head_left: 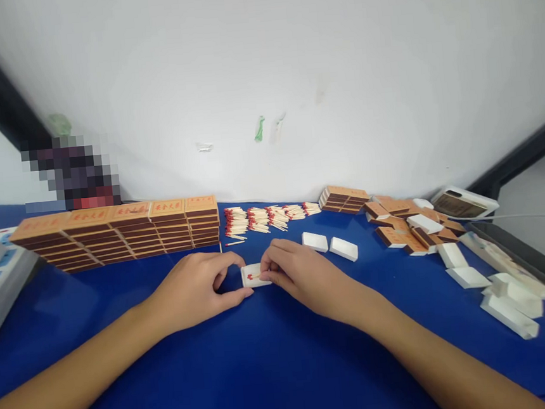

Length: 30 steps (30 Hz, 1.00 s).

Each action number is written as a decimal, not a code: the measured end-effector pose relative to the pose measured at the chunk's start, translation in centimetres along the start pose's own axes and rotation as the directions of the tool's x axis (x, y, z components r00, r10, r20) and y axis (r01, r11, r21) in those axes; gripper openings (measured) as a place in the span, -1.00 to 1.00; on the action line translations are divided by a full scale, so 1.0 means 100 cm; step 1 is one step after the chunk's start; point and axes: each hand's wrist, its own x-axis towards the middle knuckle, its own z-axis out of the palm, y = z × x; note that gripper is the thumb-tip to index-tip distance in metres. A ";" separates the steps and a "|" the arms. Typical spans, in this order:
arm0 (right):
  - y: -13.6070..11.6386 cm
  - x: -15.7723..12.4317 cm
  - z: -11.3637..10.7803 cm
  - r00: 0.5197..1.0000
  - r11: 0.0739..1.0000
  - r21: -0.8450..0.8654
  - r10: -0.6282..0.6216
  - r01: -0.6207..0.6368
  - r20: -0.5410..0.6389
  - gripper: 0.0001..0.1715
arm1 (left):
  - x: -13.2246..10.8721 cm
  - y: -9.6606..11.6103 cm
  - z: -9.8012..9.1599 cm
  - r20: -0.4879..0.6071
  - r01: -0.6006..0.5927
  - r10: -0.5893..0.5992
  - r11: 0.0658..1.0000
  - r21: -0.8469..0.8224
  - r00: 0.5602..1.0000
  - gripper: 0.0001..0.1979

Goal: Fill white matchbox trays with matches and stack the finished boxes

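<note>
A small white matchbox tray [248, 283] rests on the blue table, with a few red-headed matches [254, 276] inside. My left hand [197, 290] holds its left end between thumb and forefinger. From the right, my right hand [302, 275] reaches over the tray, fingers pinched on the matches; how many it grips is hidden behind the fingertips. Just beyond both hands lie several piles of matches [258, 219] in a row, heads mostly to the left. Two white trays [314, 241] sit beyond my right hand.
Stacked matchboxes [122, 233] form a wall at the left, with a smaller stack [344, 199] against the white panel. Loose matchbox sleeves [398, 228] and white trays [508, 305] are heaped on the right, near a phone-like object [465, 201] and a dark flat device [529, 255].
</note>
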 end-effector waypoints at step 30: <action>0.001 -0.006 -0.002 0.996 0.995 0.053 -0.077 0.080 -0.047 -0.87 | -0.010 0.007 0.003 -0.096 -0.242 0.258 0.958 0.155 0.961 -0.75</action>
